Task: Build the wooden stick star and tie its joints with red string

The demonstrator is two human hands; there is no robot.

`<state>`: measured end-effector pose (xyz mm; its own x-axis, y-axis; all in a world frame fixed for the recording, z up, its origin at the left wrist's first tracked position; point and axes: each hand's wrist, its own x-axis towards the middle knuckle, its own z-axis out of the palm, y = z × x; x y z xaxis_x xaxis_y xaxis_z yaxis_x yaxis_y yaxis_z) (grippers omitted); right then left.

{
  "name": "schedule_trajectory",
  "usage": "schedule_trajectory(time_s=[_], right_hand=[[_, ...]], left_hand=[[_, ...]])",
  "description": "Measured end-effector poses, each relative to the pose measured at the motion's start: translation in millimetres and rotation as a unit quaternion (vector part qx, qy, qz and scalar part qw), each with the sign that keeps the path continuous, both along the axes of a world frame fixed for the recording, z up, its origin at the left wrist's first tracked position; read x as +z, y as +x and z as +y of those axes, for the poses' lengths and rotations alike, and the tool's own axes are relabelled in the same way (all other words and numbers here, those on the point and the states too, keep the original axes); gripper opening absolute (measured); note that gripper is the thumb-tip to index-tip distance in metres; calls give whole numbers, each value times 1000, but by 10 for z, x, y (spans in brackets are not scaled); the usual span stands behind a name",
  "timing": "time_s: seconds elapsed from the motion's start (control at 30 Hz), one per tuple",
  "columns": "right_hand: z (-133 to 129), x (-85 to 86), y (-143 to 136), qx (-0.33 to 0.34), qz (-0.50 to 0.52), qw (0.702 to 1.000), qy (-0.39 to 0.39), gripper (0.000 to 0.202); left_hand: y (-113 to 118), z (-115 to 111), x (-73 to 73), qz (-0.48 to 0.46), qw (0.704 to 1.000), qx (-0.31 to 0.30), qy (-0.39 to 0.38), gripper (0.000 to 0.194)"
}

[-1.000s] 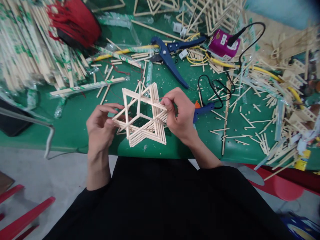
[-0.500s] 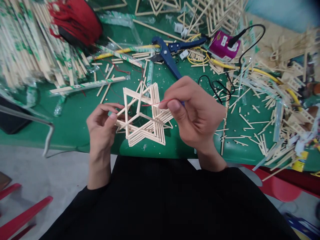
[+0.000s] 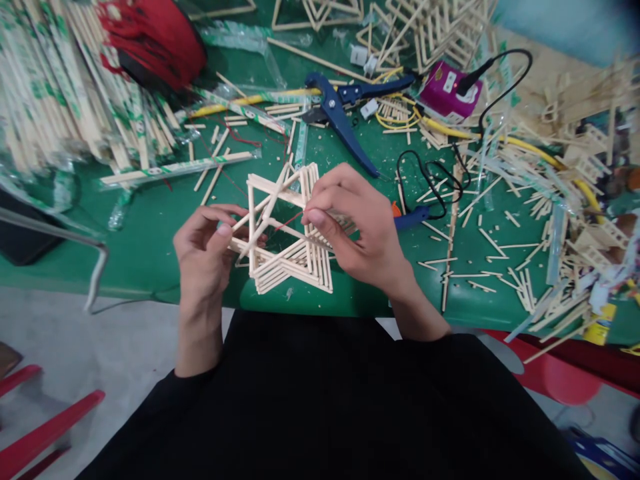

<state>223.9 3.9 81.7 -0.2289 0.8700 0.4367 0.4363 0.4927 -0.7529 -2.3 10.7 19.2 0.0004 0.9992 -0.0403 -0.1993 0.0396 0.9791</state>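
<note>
A star-shaped frame point(image 3: 280, 267) of layered thin wooden sticks is held above the green table's front part. My left hand point(image 3: 203, 247) grips the frame's left point between thumb and fingers. At the frame's upper right, my right hand point(image 3: 355, 227) pinches a thin red wire point(image 3: 289, 221), whose free part runs left and down across the star's opening. The right fingers cover part of the frame's right side. Just right of that hand lies a blue handle with an orange part point(image 3: 413, 217), partly hidden behind it.
Blue cutters point(image 3: 340, 120) and a yellow cable point(image 3: 250, 101) lie behind the star. Wrapped sticks point(image 3: 60, 93) and a red bag point(image 3: 155, 43) fill the back left. At right are a purple box point(image 3: 451, 91), a black cord and scattered stick pieces point(image 3: 523, 287).
My right hand has moved left and slightly closer to the star with the red wire, uncovering the blue handle and the cutters' lower end. My left hand has barely moved.
</note>
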Motion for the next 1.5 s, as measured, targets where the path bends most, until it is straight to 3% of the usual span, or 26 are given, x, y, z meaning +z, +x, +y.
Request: schedule_trajectory(time_s=[0.2,0.47,0.73,0.97,1.07,1.17,1.3,1.4,1.5], right_hand=[[-27,19,-82,-23,71,996,53,17],[-104,76,-260,-9,69,996,59,16],[-146,-10,-300,-15,152,988,-6,18],[-138,-18,-305,-10,177,984,-11,16],[-136,-18,-304,-14,174,984,-12,20],[-143,-21,-300,-14,178,984,-24,21],[-149,-20,-291,-17,178,983,-32,21],[-141,-6,-282,-19,170,985,-37,19],[-128,11,-274,-21,173,984,-32,19]], left_hand=[[-4,-10,-37,19,1000,-8,3,27],[7,-21,-57,53,999,4,7,25],[-47,28,-251,102,995,14,11,27],[-67,-6,-211,210,976,4,64,20],[-129,8,-119,273,958,9,89,10],[-127,18,98,349,924,35,153,6],[69,-12,499,260,942,46,207,14],[240,-4,685,238,939,-35,244,25],[326,51,722,222,932,-81,274,32]])
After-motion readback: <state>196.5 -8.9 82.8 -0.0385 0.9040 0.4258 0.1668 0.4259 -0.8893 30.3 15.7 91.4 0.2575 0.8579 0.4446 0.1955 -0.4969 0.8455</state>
